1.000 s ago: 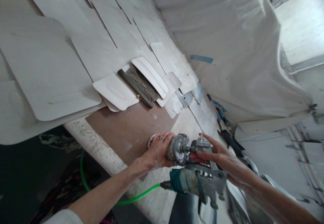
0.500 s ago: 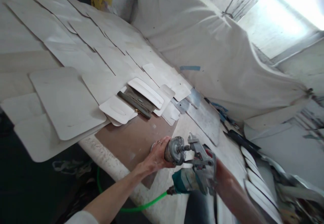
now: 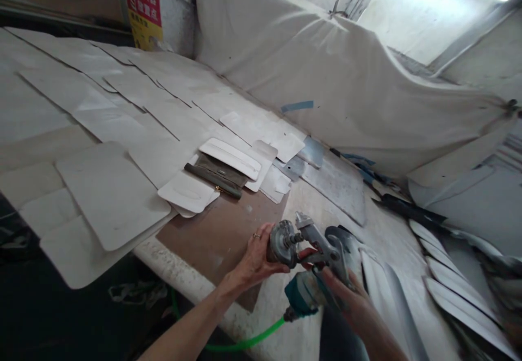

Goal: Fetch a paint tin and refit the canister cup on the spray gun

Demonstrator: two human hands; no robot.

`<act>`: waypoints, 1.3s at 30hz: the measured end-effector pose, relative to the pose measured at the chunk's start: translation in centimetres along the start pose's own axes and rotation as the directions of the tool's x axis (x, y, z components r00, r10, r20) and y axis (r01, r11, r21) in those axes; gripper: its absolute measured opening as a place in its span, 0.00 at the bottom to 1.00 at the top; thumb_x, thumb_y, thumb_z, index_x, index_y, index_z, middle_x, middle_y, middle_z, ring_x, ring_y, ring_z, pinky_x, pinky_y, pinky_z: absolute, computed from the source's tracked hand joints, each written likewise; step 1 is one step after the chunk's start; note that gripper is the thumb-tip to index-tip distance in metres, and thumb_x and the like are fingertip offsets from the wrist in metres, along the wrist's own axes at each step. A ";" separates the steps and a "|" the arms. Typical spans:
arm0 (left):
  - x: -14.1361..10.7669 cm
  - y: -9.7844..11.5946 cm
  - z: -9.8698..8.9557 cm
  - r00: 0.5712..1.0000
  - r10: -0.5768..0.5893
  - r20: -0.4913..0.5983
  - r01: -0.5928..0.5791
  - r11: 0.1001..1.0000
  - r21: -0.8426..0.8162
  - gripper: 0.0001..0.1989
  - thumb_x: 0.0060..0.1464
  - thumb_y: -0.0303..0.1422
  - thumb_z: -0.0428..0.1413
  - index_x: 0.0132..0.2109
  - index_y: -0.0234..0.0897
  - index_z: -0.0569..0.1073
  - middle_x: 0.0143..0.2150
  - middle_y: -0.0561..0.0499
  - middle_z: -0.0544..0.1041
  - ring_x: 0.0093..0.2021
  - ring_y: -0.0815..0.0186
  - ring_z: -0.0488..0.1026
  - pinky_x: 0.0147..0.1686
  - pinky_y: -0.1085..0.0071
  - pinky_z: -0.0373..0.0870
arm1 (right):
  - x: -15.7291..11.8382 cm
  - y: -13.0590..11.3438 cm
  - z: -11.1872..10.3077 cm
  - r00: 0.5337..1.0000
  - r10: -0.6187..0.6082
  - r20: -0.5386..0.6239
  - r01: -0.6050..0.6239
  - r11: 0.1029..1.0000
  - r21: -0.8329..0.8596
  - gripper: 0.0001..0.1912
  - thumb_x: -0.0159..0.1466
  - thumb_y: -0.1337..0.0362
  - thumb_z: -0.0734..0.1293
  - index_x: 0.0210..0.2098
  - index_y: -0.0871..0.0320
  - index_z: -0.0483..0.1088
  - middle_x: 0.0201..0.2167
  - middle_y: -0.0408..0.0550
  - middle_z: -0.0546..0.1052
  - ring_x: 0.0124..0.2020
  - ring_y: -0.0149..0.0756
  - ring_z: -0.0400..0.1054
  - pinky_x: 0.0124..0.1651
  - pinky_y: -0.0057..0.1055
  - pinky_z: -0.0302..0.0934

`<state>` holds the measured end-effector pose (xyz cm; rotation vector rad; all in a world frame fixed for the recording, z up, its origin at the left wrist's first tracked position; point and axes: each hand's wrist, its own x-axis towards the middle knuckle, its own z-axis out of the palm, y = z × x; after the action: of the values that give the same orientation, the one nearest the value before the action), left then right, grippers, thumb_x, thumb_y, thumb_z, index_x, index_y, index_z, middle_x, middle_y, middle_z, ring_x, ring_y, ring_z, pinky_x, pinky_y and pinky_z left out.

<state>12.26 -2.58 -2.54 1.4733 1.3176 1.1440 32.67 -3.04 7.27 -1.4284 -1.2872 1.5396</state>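
My left hand [image 3: 258, 253], with a ring on one finger, is closed around the grey metal cup [image 3: 280, 246] of a spray gun. My right hand [image 3: 346, 290] grips the spray gun [image 3: 324, 244] at its handle, with some fingers near the trigger. A teal wrapping [image 3: 299, 296] covers the lower part, where a green air hose [image 3: 253, 342] joins. Beyond my left hand lies a dark olive wallet-like piece [image 3: 218, 176] with a gold zipper pull. It is partly covered by a white rounded panel [image 3: 232, 157].
Overlapping pale sheets [image 3: 110, 192] spread across the table to the left. A brown board [image 3: 196, 236] lies near the table's front edge. Long pale strips [image 3: 457, 285] stand at the right. White draped cloth [image 3: 261, 51] hangs behind, with a red and yellow sign [image 3: 142, 10] at back left.
The camera view has tilted and shifted, showing more of the back wall. My right hand and the spray gun have turned slightly, so its fingers show more clearly. Both hands keep their hold.
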 end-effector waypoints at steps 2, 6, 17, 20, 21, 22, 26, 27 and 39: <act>0.0 0.0 0.5 1.000 -0.001 -0.028 0.001 1.000 -0.012 0.55 0.33 0.41 0.72 0.66 0.39 0.54 0.67 0.36 0.58 0.67 0.46 0.53 0.64 0.47 0.52 | 0.0 -0.3 0.2 1.000 0.009 0.016 -0.009 1.000 0.003 0.20 0.55 0.48 0.72 0.40 0.55 0.76 0.39 0.50 0.78 0.40 0.44 0.70 0.40 0.35 0.65; -0.2 -0.4 1.0 0.998 0.000 -0.058 -0.001 1.000 -0.025 0.54 0.32 0.43 0.72 0.65 0.38 0.55 0.66 0.35 0.58 0.67 0.45 0.53 0.63 0.45 0.51 | -0.4 -1.0 0.8 0.998 0.055 -0.036 -0.055 0.998 -0.005 0.21 0.55 0.48 0.72 0.42 0.56 0.75 0.41 0.52 0.78 0.47 0.49 0.69 0.48 0.41 0.64; -0.6 -1.2 1.2 0.999 0.028 -0.040 -0.028 1.000 -0.005 0.56 0.39 0.46 0.68 0.68 0.38 0.46 0.70 0.33 0.49 0.70 0.46 0.45 0.65 0.44 0.47 | -0.5 -1.1 1.9 1.000 0.027 0.011 -0.028 0.994 0.105 0.19 0.54 0.51 0.73 0.43 0.52 0.75 0.45 0.51 0.77 0.52 0.52 0.68 0.60 0.52 0.52; -1.0 -0.6 1.2 0.997 0.050 -0.065 -0.048 0.999 0.022 0.56 0.41 0.46 0.66 0.68 0.39 0.42 0.71 0.34 0.39 0.71 0.44 0.38 0.65 0.44 0.46 | -0.3 0.0 0.7 0.998 0.008 0.055 -0.018 0.981 0.193 0.24 0.54 0.51 0.73 0.48 0.49 0.72 0.49 0.51 0.76 0.53 0.51 0.67 0.59 0.51 0.54; -1.2 -0.3 1.2 0.995 0.070 -0.075 -0.067 0.997 0.043 0.54 0.43 0.46 0.65 0.68 0.38 0.43 0.71 0.34 0.39 0.71 0.45 0.37 0.66 0.44 0.46 | -0.3 0.4 0.2 0.997 -0.026 0.068 0.011 0.977 0.211 0.29 0.52 0.48 0.73 0.51 0.48 0.70 0.50 0.50 0.75 0.55 0.51 0.66 0.60 0.50 0.53; -1.4 0.0 1.4 0.992 0.092 -0.087 -0.086 0.994 0.072 0.51 0.46 0.45 0.63 0.68 0.38 0.43 0.71 0.34 0.40 0.71 0.45 0.37 0.66 0.45 0.45 | -0.4 0.9 -0.3 0.995 -0.063 0.076 0.046 0.976 0.211 0.34 0.51 0.45 0.73 0.55 0.47 0.68 0.52 0.50 0.74 0.56 0.51 0.64 0.61 0.49 0.53; -2.2 0.5 2.7 0.981 0.145 -0.129 -0.115 0.970 0.214 0.52 0.50 0.41 0.61 0.68 0.38 0.34 0.70 0.32 0.43 0.71 0.44 0.38 0.65 0.43 0.44 | -1.0 2.8 -2.0 0.981 -0.133 0.144 0.124 0.990 0.069 0.47 0.42 0.42 0.76 0.59 0.45 0.64 0.53 0.49 0.73 0.58 0.55 0.62 0.60 0.46 0.55; -2.3 0.5 3.2 0.979 0.144 -0.146 -0.106 0.965 0.241 0.54 0.49 0.42 0.62 0.68 0.39 0.32 0.70 0.31 0.43 0.71 0.43 0.39 0.65 0.41 0.45 | -1.0 3.1 -2.1 0.984 -0.126 0.125 0.124 0.992 0.023 0.44 0.43 0.44 0.76 0.57 0.45 0.66 0.50 0.48 0.75 0.55 0.55 0.65 0.58 0.45 0.59; -0.6 -0.7 6.4 0.869 0.233 -0.436 -0.075 0.934 0.350 0.55 0.41 0.56 0.62 0.65 0.46 0.37 0.61 0.34 0.60 0.60 0.39 0.61 0.57 0.41 0.61 | -0.3 3.1 1.8 0.959 -0.217 -0.181 0.204 0.975 -0.088 0.13 0.56 0.52 0.71 0.35 0.54 0.76 0.24 0.44 0.73 0.26 0.38 0.66 0.30 0.33 0.63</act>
<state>18.28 -3.13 -4.76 1.6179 1.8173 1.5180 31.45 -4.64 4.26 -1.3936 -1.3383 1.2003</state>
